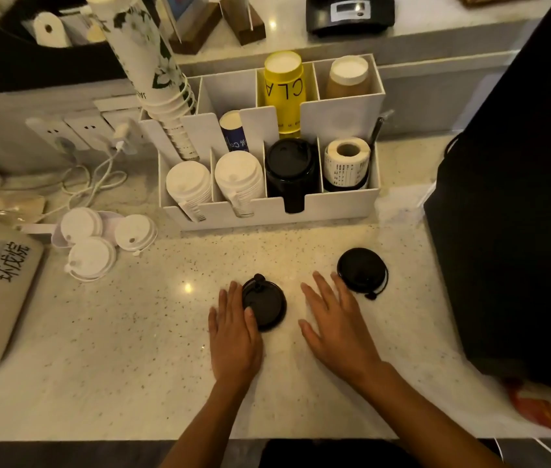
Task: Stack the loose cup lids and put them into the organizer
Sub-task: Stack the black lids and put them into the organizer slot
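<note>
Left hand point(233, 332) flat on counter, thumb touching near black lid point(264, 307). Right hand point(335, 325) open, empty, fingertips just left of far-right black lid point(362, 269). Organizer point(335, 206) beyond both.

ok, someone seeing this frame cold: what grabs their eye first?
Probably the two hands spread flat on the speckled counter: the left hand touches one black lid, while the right hand lies beside another black lid. Behind them stands the white organizer, holding cups and lid stacks. Three loose white lids sit in a cluster to its left.
</note>
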The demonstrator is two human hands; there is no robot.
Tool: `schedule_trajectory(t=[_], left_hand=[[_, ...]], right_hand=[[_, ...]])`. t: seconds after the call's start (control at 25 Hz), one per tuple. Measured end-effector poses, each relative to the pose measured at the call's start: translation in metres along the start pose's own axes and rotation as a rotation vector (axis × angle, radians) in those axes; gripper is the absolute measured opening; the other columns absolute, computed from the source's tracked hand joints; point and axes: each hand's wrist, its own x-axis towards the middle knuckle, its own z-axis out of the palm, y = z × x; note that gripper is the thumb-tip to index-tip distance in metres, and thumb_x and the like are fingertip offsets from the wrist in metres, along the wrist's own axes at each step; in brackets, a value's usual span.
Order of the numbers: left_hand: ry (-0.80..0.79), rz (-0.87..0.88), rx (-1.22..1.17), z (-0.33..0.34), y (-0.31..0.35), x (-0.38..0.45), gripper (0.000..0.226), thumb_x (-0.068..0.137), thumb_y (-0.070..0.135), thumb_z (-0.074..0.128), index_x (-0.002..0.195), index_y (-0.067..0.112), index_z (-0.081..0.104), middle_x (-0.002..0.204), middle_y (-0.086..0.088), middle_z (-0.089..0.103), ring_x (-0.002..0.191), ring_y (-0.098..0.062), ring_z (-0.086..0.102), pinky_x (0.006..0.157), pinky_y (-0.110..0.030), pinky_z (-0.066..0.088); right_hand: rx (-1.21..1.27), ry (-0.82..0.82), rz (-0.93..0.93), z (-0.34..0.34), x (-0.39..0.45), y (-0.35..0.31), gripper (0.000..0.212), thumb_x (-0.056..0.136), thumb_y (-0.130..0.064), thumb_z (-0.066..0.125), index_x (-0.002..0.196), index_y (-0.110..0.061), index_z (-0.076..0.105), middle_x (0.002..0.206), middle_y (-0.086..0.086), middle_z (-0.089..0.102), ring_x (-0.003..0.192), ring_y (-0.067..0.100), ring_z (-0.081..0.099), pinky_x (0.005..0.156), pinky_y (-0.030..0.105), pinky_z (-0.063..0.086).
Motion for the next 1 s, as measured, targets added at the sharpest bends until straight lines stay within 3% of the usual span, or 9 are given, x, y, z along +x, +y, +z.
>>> schedule_trajectory(t=[0.08,0.28,0.4,0.52,0.68,0.84,1.0], left_hand=[[0.007,0.009,-0.015,-0.001,0.002,-0.001,0.058,0.105,0.045,0.009,0.159,0.025,0.015,0.167,0.004,0.023,0.155,-0.010,0.006,0.127,-0.039,0.004],[0.022,-0.036,-0.080,-0.003,0.000,-0.003,0.059,0.104,0.052,0.010,0.158,0.030,0.017,0.166,-0.001,0.026,0.151,-0.005,0.007,0.126,-0.037,0.005],[0.007,-0.056,-0.142,-0.005,0.000,-0.002,0.060,0.103,0.053,0.011,0.158,0.029,0.021,0.165,-0.002,0.027,0.154,-0.016,0.016,0.126,-0.037,0.007],[0.047,-0.118,-0.311,-0.011,0.005,-0.005,0.057,0.104,0.048,0.017,0.155,0.026,0.027,0.163,-0.001,0.032,0.150,-0.021,0.027,0.124,-0.043,0.020],[0.126,-0.234,-0.469,-0.032,0.010,-0.031,0.051,0.105,0.051,0.025,0.154,0.036,0.024,0.154,0.017,0.034,0.140,-0.019,0.041,0.111,-0.040,0.032],[0.132,-0.263,-0.518,-0.057,0.030,-0.067,0.044,0.100,0.052,0.036,0.144,0.055,0.031,0.147,0.030,0.033,0.136,-0.005,0.036,0.107,-0.031,0.031],[0.106,-0.226,-0.573,-0.069,0.056,-0.088,0.044,0.095,0.051,0.045,0.127,0.076,0.028,0.144,0.039,0.038,0.131,0.008,0.038,0.107,-0.025,0.031]], right_hand=[[-0.045,-0.003,0.038,-0.019,0.009,0.025,0.064,0.094,-0.044,0.061,0.149,-0.018,0.043,0.161,0.013,0.034,0.149,0.039,0.027,0.116,0.046,0.023],[-0.026,-0.113,0.205,-0.056,0.044,0.072,0.076,0.091,-0.051,0.062,0.154,-0.025,0.028,0.166,0.007,0.020,0.152,0.034,0.014,0.119,0.051,0.024],[0.034,-0.203,0.293,-0.068,0.060,0.088,0.085,0.087,-0.049,0.070,0.155,-0.025,0.025,0.165,0.005,0.023,0.149,0.031,0.019,0.117,0.049,0.031],[0.044,-0.290,0.296,-0.069,0.062,0.093,0.093,0.081,-0.049,0.075,0.155,-0.026,0.024,0.163,0.004,0.026,0.146,0.030,0.025,0.116,0.049,0.033],[0.092,-0.284,0.268,-0.058,0.053,0.091,0.085,0.084,-0.041,0.075,0.153,-0.022,0.029,0.156,0.005,0.040,0.135,0.029,0.040,0.110,0.045,0.042],[0.449,-0.155,0.382,-0.063,0.043,0.064,0.075,0.080,-0.043,0.079,0.143,-0.022,0.044,0.138,0.003,0.055,0.123,0.026,0.053,0.099,0.041,0.051],[1.044,-0.095,0.578,-0.077,0.010,0.013,0.066,0.073,-0.054,0.080,0.129,-0.034,0.052,0.118,-0.010,0.063,0.097,0.007,0.065,0.073,0.020,0.050]])
